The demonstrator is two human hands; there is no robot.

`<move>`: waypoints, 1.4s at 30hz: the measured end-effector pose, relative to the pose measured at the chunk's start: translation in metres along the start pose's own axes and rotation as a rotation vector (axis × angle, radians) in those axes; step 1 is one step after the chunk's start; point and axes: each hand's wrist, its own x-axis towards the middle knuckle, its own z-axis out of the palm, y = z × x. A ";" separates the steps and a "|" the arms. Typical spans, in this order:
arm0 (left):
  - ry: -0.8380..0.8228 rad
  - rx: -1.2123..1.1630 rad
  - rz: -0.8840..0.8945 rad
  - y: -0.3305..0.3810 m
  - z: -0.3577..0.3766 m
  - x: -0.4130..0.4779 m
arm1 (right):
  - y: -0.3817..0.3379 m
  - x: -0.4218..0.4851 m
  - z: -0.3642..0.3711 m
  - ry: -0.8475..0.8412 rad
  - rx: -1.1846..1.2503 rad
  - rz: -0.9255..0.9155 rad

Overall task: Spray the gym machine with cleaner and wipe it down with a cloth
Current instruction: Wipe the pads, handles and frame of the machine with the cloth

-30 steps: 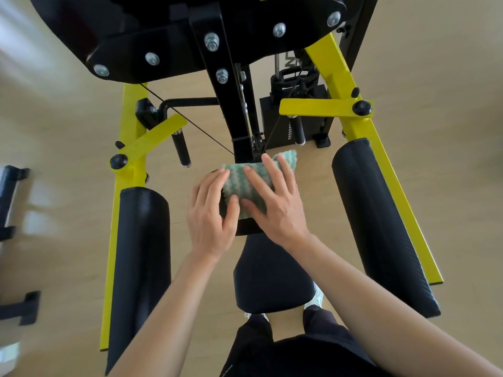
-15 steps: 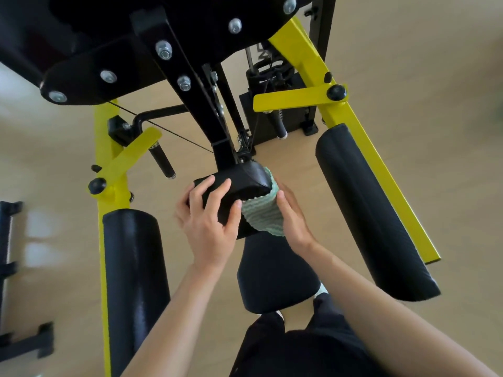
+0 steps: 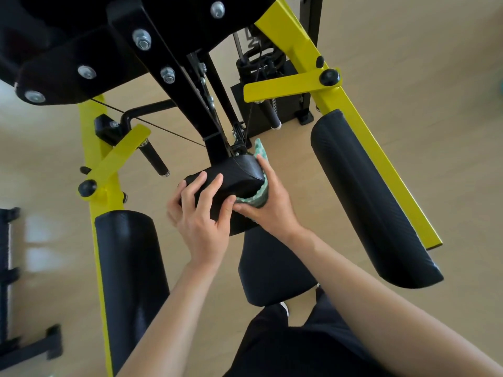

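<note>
Here the small black pad (image 3: 234,172) sits right in front of both hands, at the centre of the gym machine (image 3: 353,104), fixed to the lower end of a black post (image 3: 215,148) that slopes down from the far side. Its long axis runs left to right, with the right end tipped a little farther away.

The left hand (image 3: 201,221) grips the pad's left part, fingers curled over the top face and thumb on the near side. The right hand (image 3: 272,210) cups the right end, with the green-and-white cloth (image 3: 255,200) trapped between palm and pad. One corner of the cloth sticks out on the far side, past the fingertips. The two hands nearly meet at the pad's near face.

So the right hand is the one placed to wipe. Any stroke would probably run along the pad's length toward the left hand, or around the right end, while the left hand steadies it.

The pad looks like smooth, dark, stitched upholstery with rounded edges. I cannot tell whether it is wet. No spray bottle is in view.

Long black roller pads (image 3: 364,197) flank it on either side, and a padded seat (image 3: 272,268) lies just near of it.
</note>
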 end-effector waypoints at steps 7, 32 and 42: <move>0.024 -0.034 0.021 -0.004 0.003 -0.001 | 0.016 0.007 -0.007 -0.051 0.041 0.042; 0.013 -0.033 0.093 -0.011 0.003 0.000 | 0.042 -0.011 0.014 0.097 0.224 0.314; -0.006 -0.025 0.114 -0.015 0.000 -0.001 | 0.059 -0.032 0.044 0.272 0.736 0.647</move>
